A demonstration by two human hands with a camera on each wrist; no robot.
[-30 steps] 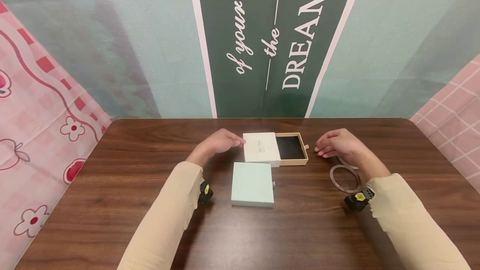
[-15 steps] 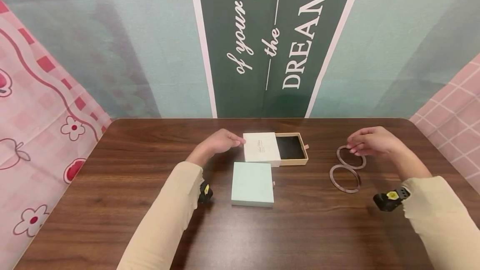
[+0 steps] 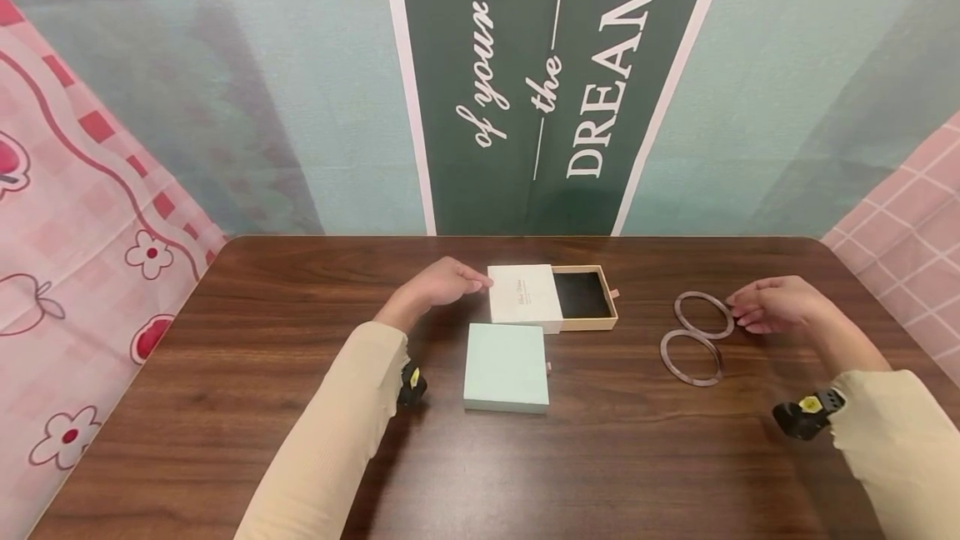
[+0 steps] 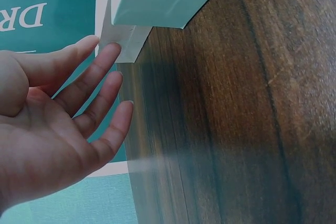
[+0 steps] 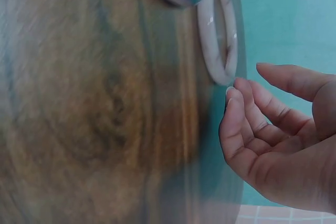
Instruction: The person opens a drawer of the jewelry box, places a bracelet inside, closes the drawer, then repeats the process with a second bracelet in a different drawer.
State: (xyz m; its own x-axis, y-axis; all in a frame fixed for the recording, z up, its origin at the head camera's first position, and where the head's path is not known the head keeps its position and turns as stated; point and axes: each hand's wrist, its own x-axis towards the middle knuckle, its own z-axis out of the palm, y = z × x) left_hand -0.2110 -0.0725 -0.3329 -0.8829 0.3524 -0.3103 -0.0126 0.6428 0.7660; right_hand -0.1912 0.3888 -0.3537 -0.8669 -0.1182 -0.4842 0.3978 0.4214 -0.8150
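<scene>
Pale teal cloth (image 3: 352, 90) hangs behind the brown wood-grain table (image 3: 585, 457). With fingers loosely bent and nothing gripped, the left hand (image 3: 442, 283) has its fingertips at the edge of a white box (image 3: 525, 298), whose black-lined drawer (image 3: 583, 297) juts toward the right hand (image 3: 776, 304); a mint box (image 3: 506, 367) lies between the wrists. Half curled and holding nothing, the right hand has one purplish ring (image 5: 209, 40) at its fingertips, contact unclear, and a second ring (image 3: 664, 351) lying just nearer its wrist.

Two mauve rings (image 3: 697, 332) lie flat right of the part-open white box (image 3: 525, 297).
</scene>
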